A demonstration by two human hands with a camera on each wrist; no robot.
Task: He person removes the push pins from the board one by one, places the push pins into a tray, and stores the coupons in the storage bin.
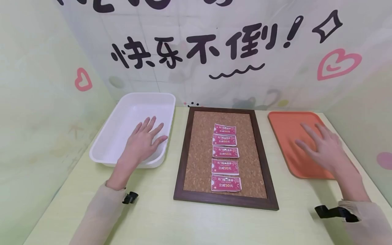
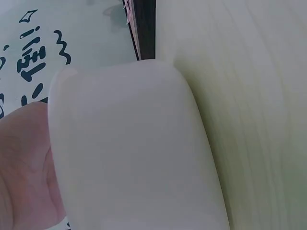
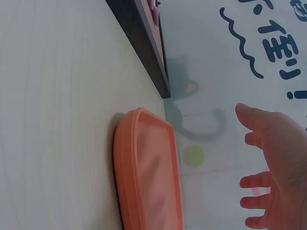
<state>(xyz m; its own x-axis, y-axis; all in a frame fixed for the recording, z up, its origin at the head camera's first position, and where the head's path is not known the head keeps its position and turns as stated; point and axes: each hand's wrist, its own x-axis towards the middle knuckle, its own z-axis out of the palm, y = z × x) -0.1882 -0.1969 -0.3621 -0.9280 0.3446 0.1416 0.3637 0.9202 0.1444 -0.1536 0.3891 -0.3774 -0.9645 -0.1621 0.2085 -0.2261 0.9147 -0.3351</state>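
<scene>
My left hand point(image 1: 141, 141) hovers over the white tub point(image 1: 104, 136), fingers spread and nothing held. In the left wrist view the tub's outer wall point(image 2: 139, 143) hides much of that hand. On the other side, my right hand point(image 1: 327, 148) is above the orange tray point(image 1: 283, 143) with its fingers apart and holding nothing; the right wrist view shows it raised above the tray's rim point(image 3: 127, 167). Between the hands lies a cork board point(image 1: 199, 146) in a dark brown frame. Several pink coupons point(image 1: 226, 167) are fixed to it in a column, each with a small pin near its top.
A pale table point(image 1: 147, 217) carries everything. Behind it stands a white wall sheet point(image 1: 183, 85) with black lettering and pink hearts, and side panels rise at left and right. Black wrist straps point(image 1: 333, 212) with cameras sit at both cuffs.
</scene>
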